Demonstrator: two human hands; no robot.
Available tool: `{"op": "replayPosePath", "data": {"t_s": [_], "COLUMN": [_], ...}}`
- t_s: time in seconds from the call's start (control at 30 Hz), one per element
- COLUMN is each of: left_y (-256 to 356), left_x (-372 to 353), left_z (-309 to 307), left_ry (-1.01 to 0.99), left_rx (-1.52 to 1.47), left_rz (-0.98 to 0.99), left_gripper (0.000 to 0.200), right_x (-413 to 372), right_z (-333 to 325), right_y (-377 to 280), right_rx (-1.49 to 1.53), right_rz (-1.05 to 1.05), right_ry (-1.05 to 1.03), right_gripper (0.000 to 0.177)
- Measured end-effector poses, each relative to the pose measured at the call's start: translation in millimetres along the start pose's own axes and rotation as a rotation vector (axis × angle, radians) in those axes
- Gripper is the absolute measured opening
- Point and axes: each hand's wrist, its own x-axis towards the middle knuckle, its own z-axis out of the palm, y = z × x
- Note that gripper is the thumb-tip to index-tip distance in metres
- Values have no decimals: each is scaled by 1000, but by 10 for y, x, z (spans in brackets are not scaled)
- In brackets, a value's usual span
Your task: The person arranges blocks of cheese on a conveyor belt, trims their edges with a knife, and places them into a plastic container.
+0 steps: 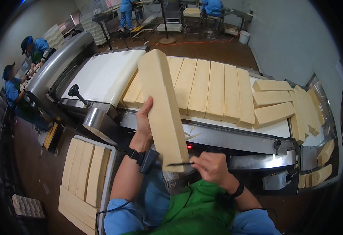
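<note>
My left hand (143,119) grips a long cream-coloured block (161,105) from its left side, thumb showing along the edge. The block is tilted, its far end raised above the conveyor and its near end close to my apron. In my closed right hand (210,167) is a small knife (179,164), its thin dark blade lying across the block's near end. Behind it, a row of similar blocks (217,90) rests side by side on the white conveyor belt (273,126). Thin pale shavings (193,133) cling near the metal edge beside the held block.
A crate (113,156) of blocks stands at my left. A machine with a curved metal hood (64,62) adjoins the belt's left end. More blocks (273,112) crowd the right end. Co-workers in blue (13,94) are at the far left and back. A white bucket (244,37) stands by the wall.
</note>
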Motion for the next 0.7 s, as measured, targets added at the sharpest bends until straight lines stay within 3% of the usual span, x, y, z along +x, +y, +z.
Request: {"op": "replayPosePath", "data": {"t_s": [0.13, 0.23, 0.43, 0.7], "left_y": [78, 82, -117, -100], "left_x": [-1, -38, 14, 10], "left_z": [3, 32, 26, 21], "left_ry": [-36, -37, 51, 41], "left_rx": [-52, -31, 65, 13], "left_rz": [61, 56, -12, -15], "left_gripper": [47, 46, 44, 45], "right_x": [-374, -409, 250, 72], "right_z": [120, 15, -61, -23], "right_y": [46, 182, 170, 176], "right_rx": [39, 232, 28, 114], "right_rz": [-50, 55, 132, 66], "right_ry": [-125, -50, 183, 86], "right_gripper": [19, 17, 16, 17]}}
